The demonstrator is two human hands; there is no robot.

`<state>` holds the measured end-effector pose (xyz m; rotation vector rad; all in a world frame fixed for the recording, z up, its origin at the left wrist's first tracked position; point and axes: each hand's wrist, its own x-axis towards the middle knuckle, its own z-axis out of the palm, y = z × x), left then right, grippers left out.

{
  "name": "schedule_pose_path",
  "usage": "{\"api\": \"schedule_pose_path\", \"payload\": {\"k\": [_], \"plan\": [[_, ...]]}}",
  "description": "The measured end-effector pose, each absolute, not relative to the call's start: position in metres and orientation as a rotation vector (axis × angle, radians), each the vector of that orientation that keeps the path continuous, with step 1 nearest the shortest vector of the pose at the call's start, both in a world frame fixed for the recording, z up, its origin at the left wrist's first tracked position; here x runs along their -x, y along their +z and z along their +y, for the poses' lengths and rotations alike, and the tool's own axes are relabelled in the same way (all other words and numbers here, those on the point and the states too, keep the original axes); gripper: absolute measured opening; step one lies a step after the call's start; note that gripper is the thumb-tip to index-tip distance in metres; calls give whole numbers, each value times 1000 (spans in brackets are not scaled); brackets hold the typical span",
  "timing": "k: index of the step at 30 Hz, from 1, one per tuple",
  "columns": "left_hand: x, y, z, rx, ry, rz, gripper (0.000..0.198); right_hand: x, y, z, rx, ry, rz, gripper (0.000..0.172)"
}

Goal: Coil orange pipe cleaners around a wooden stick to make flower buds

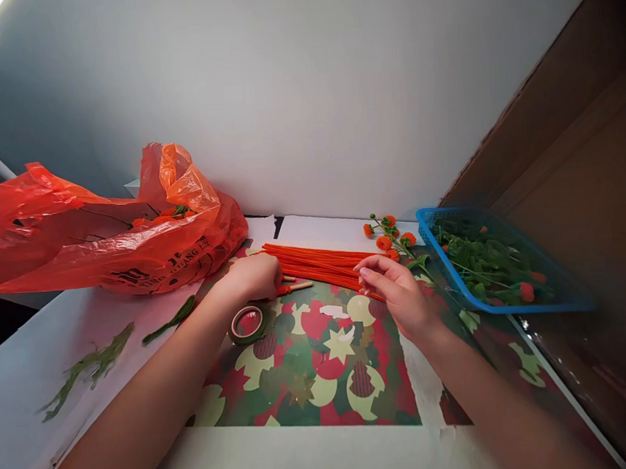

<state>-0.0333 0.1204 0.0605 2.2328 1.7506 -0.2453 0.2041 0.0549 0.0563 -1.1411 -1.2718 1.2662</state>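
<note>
A bundle of fuzzy orange pipe cleaners [319, 260] lies sideways across the patterned sheet. At its left end is my left hand [257, 275], its fingers curled closed and mostly hidden behind the back of the hand. Pale wooden sticks [299, 286] with orange at one end stick out beside those fingers. My right hand [391, 286] is over the bundle's right end, thumb and index finger pressed together; whatever is pinched there is too small to make out. Just below my left wrist sits a roll of green tape [247, 324].
On the left stands a red plastic bag [152, 252] with orange flowers inside. A blue basket [476, 300] of green stems and orange flowers is at right. A flower sprig [388, 238] lies behind my right hand. Green scraps [93, 365] lie at left. A wall rises behind.
</note>
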Motion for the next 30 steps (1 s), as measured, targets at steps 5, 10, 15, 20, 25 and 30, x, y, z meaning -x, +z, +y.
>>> {"api": "schedule_pose_path", "payload": {"k": [5,10,15,20,25,30], "plan": [[-11,56,90,-2448,-75,1561,10,-201,44,50,1237,823,-1960,10],[-42,50,62,-2533,-52,1498,13,-202,33,49,1351,539,-2446,18],[-16,75,64,-2527,-97,1635,12,-200,27,52,1512,405,-2576,6],[54,72,84,-2541,131,1699,19,-198,24,52,1557,381,-2596,6],[79,40,67,-2467,719,1410,25,-200,24,50,1346,431,-2525,10],[56,39,33,-2428,874,1214,21,-207,31,36,1245,474,-2365,10]]}}
